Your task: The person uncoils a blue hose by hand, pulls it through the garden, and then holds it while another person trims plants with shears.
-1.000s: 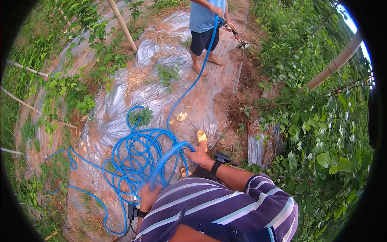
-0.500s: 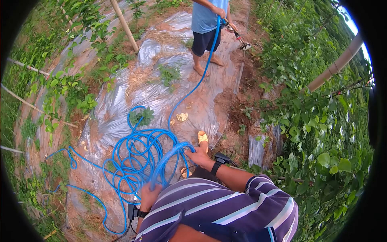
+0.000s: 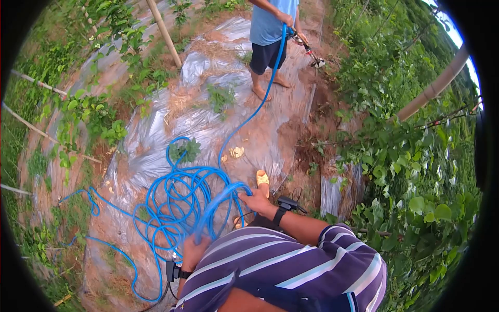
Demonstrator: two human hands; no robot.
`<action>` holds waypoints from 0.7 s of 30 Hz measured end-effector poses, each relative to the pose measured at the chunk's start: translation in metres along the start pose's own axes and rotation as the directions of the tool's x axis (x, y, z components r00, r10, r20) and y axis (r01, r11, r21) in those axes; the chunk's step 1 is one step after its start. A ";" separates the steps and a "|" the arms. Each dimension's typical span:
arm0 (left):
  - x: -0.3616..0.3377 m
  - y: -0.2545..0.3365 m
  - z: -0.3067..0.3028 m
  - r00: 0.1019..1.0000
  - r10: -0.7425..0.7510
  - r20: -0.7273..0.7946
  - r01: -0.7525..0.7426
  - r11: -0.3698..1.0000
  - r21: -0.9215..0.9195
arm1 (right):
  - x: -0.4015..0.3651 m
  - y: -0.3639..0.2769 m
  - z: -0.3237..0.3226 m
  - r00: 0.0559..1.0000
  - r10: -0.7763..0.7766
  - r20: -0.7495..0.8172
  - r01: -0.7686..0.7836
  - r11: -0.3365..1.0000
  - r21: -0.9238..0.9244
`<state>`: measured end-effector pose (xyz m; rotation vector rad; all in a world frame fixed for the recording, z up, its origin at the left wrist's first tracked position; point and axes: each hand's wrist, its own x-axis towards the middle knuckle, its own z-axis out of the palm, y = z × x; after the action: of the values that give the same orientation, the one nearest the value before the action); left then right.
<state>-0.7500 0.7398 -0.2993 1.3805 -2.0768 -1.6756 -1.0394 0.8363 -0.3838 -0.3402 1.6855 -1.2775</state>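
A blue hose (image 3: 226, 191) arches between my two hands in front of my body, its near stretch smeared by motion. My right hand (image 3: 255, 200) is closed around it at the upper end of this arch. Lower down on the left, my left hand (image 3: 194, 252) is closed on the same hose, its fingers partly hidden. Loops of the hose lie in a tangled pile on the ground just beyond my hands. From the pile, one length runs up to another person (image 3: 271, 31), who grips it together with a spray wand (image 3: 310, 52) pointed down at the soil.
Silvery plastic sheeting (image 3: 150, 125) covers much of the ground, with soil and straw on it. Dense leafy plants (image 3: 416, 177) line the right side. Wooden poles (image 3: 165, 34) stand or lean on both sides. A small weed (image 3: 186, 151) grows beside the hose pile.
The view has shifted slightly, moving the scene a little rightward and down. Both my hands keep their hold on the hose, and the other person stands in the same spot.
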 end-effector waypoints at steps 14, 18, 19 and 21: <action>0.034 0.034 0.003 0.969 0.194 0.153 -0.209 0.974 0.086 | 0.018 -0.055 0.003 0.754 -0.611 0.241 0.614 0.524 -0.591; 0.041 0.034 0.002 0.972 0.229 0.049 -0.234 0.964 0.126 | 0.028 -0.047 -0.004 0.663 -0.573 0.482 0.744 0.435 -0.507; 0.044 0.041 -0.001 0.979 0.201 0.022 -0.202 0.975 0.090 | 0.032 -0.051 -0.009 0.610 -0.583 0.536 0.791 0.401 -0.463; 0.047 0.042 -0.003 0.987 0.142 -0.081 -0.136 0.987 0.082 | 0.044 -0.051 -0.029 0.606 -0.557 0.568 0.793 0.371 -0.483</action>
<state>-0.7980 0.7032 -0.2832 1.2719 -2.1541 -1.4713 -1.1003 0.8015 -0.3627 -1.8257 1.7234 -0.9426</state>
